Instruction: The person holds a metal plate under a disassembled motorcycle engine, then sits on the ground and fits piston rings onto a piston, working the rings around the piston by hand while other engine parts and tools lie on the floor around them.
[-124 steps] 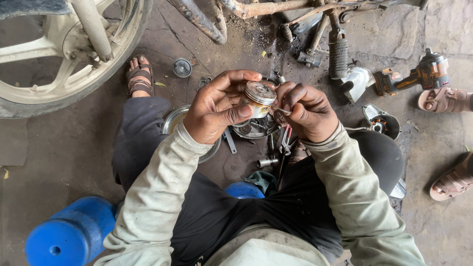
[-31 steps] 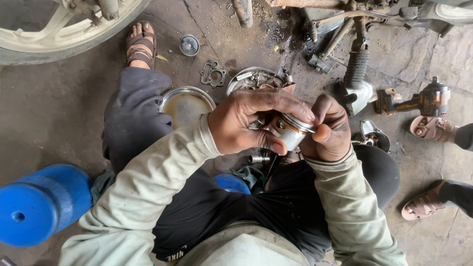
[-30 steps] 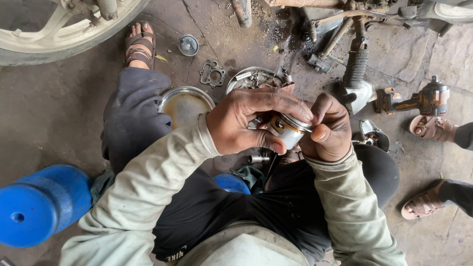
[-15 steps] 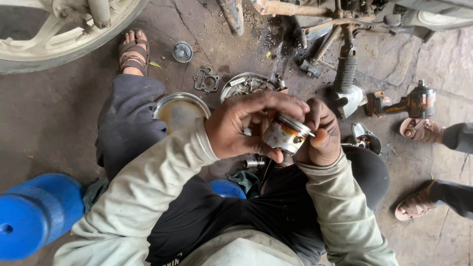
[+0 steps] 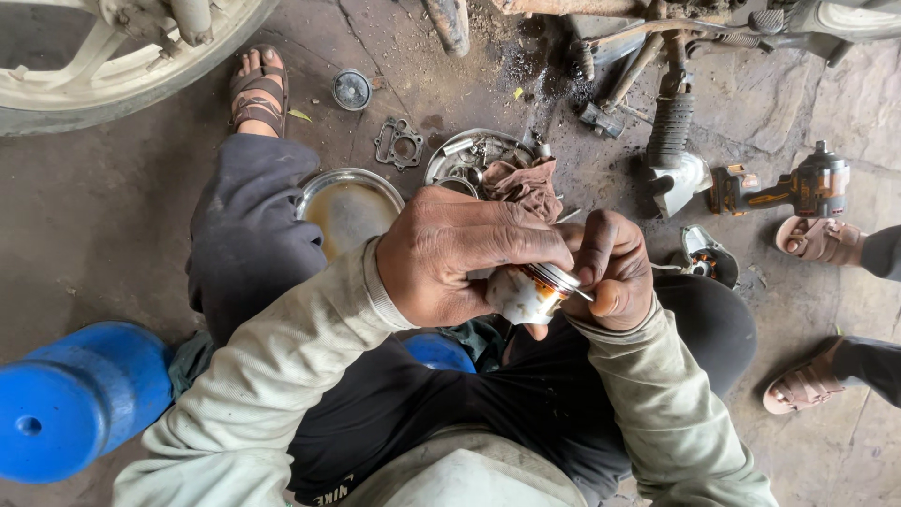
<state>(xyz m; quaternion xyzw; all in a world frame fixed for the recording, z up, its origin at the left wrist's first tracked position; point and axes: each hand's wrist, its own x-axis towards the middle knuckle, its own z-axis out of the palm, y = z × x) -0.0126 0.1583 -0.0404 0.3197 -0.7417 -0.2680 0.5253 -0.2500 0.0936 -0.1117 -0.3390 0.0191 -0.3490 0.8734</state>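
Metal piston (image 5: 527,293) between both hands' fingers (image 5: 526,246), apparently gripped, above lap

Soft even daylight, sharp, faint shadows

A motorcycle repair workshop: grimy concrete floor (image 5: 113,235), a wheel (image 5: 122,66), loose gasket (image 5: 399,144), parts bowl (image 5: 469,155), and impact wrench (image 5: 798,188).
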